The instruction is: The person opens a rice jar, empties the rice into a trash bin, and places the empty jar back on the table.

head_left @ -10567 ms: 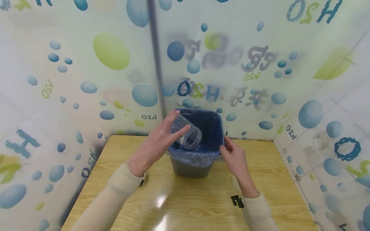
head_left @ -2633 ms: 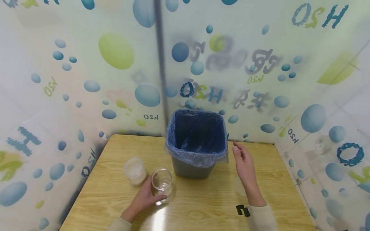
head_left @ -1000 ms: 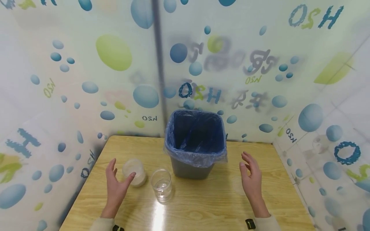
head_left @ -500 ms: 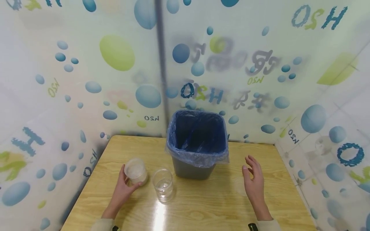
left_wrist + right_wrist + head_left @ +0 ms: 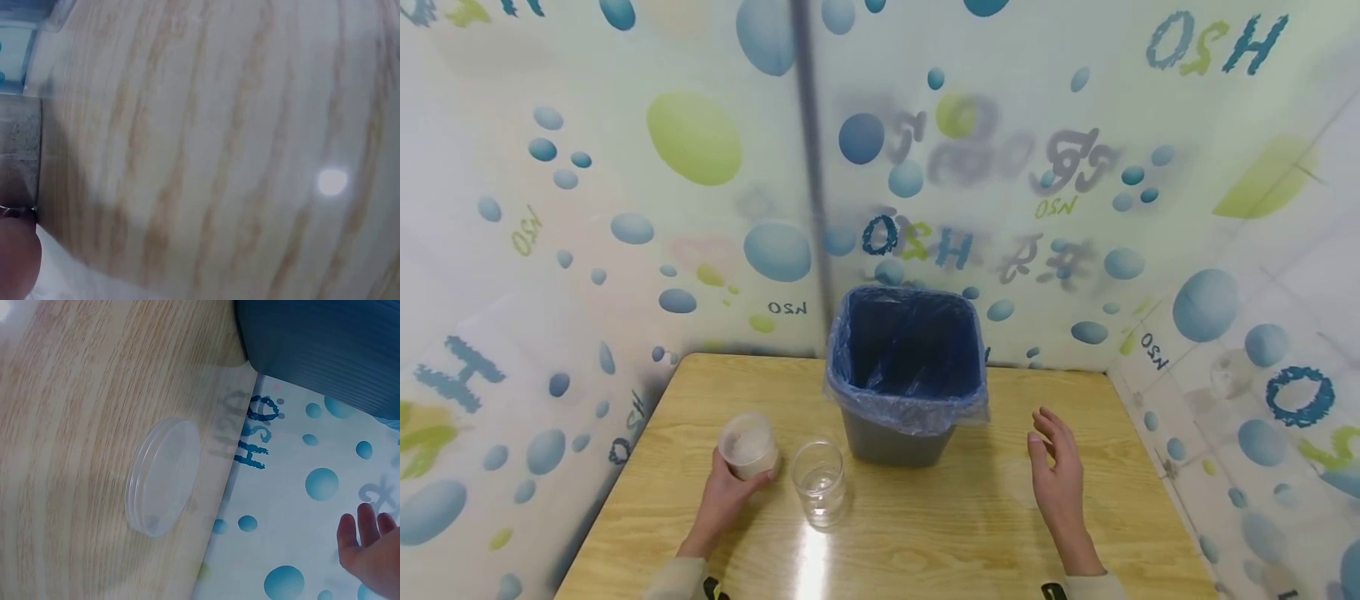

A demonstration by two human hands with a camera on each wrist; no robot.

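White contents show in the wide jar (image 5: 747, 444) at the left of the wooden table (image 5: 947, 533), and my left hand (image 5: 724, 497) grips its near side, thumb on the right. Just right of it a second clear jar (image 5: 818, 482) stands upright, untouched. Far and central sits a grey bin (image 5: 891, 443) with a blue liner (image 5: 910, 410). My right hand (image 5: 1057, 473), fingers relaxed and holding nothing, hangs right of the bin; a clear round lid (image 5: 167, 478) lies on the table there.
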